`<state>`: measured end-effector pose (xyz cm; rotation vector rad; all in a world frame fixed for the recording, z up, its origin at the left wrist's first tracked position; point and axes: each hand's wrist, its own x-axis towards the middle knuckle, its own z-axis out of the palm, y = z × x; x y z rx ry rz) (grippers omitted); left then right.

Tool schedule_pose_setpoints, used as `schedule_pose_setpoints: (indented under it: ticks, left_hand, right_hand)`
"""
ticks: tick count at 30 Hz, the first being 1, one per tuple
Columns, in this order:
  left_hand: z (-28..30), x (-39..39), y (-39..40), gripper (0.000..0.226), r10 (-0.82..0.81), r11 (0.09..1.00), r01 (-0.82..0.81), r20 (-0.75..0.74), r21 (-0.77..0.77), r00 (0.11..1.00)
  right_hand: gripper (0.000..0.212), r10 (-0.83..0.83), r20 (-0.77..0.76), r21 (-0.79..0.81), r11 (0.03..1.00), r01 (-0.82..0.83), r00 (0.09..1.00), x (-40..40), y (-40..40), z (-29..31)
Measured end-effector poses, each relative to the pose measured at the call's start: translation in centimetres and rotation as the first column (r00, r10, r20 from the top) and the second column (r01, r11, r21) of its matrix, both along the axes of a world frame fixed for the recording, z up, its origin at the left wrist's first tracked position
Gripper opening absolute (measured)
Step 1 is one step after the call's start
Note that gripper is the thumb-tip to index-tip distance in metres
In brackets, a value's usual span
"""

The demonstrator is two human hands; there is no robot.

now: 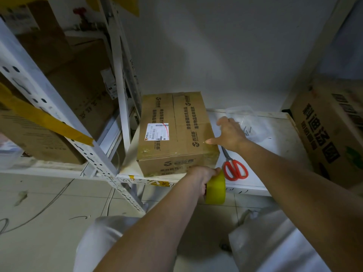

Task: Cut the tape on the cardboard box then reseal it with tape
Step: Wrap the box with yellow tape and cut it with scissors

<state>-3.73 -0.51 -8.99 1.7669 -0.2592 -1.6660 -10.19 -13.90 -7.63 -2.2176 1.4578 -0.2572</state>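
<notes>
I see the cardboard box (176,132) lying flat on the low white shelf (261,179), pushed toward the shelf's left end beside the upright of the metal rack (117,79). Its flaps are down, and glossy tape already crosses the near end of the top and wraps over the front edge.

My left hand (200,178) has its grip closed around the yellow tape roll (216,188), held at the box's front face, just below the top edge. My right hand (228,134) is spread with straight fingers, the thumb pressing on the box's near right top corner and the rest of the hand hanging off the right side; it holds nothing. The red-handled scissors (234,167) lie on the shelf just right of the box, untouched.

I judge the box stiff along its edges and corners but springy at the middle seam, so pressure belongs near the corners, as the right hand has it. I cannot tell its weight. It may slide on the smooth shelf when the tape is pulled, so it needs bracing. The roll is light and rigid, best held through or around its core. The tape itself is thin, sticky and prone to wrinkling.
</notes>
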Motion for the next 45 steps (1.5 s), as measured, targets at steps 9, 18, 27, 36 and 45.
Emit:
schedule_pose_setpoints:
  ticks: [9, 18, 27, 36, 45]
  left_hand:
    - [-0.4, 0.3, 0.0, 0.047, -0.016, 1.0, 0.016, 0.062, 0.004, 0.998]
    - [-1.9, 0.6, 0.2, 0.063, 0.048, 0.998, -0.042, 0.14, -0.045, 0.989]
    - [-2.7, 0.5, 1.0, 0.057, 0.044, 0.992, -0.03, 0.109, -0.126, 0.993]
    - [-3.8, 0.1, 0.3, 0.053, 0.105, 0.988, -0.097, 0.059, -0.122, 0.993]
    - [-4.9, 0.5, -0.7, 0.044, 0.122, 0.98, -0.107, 0.08, -0.165, 0.989]
  right_hand:
    - [0.045, -0.173, 0.274, 0.468, 0.883, 0.026, 0.946, 1.4, 0.2, -2.2]
    - [0.035, -0.071, 0.314, 0.38, 0.923, -0.057, 0.947, -1.3, 0.8, -1.4]
    - [0.038, 0.46, -0.147, -0.178, 0.859, -0.48, 0.876, -2.1, 3.0, 0.2]
    - [0.044, 0.501, -0.309, -0.301, 0.755, -0.583, 0.808, -2.3, 3.1, -1.3]
    - [0.046, 0.518, -0.41, -0.364, 0.662, -0.656, 0.75, -2.7, 3.4, -2.3]
